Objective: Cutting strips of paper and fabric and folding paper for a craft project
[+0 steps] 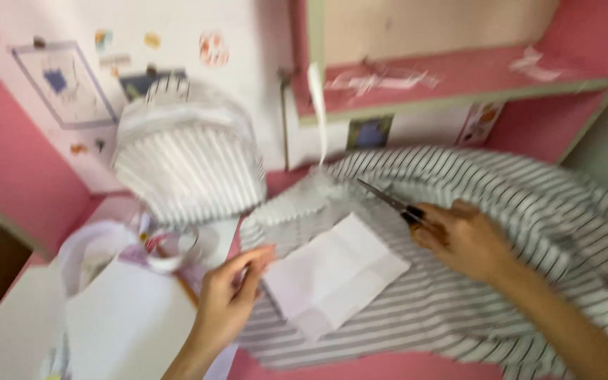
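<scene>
Scissors gripped in my closed right hand point across the striped cloth spread over the pink desk, while my left hand pinches the white paper piece to keep it flat on the fabric.

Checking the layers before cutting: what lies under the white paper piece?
The white paper piece lies on the striped fabric, which covers the pink table beneath. Anything between paper and fabric is hidden.

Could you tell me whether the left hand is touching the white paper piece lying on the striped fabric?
Touching: in the head view, the left hand pinches the white paper piece's left edge.
</scene>
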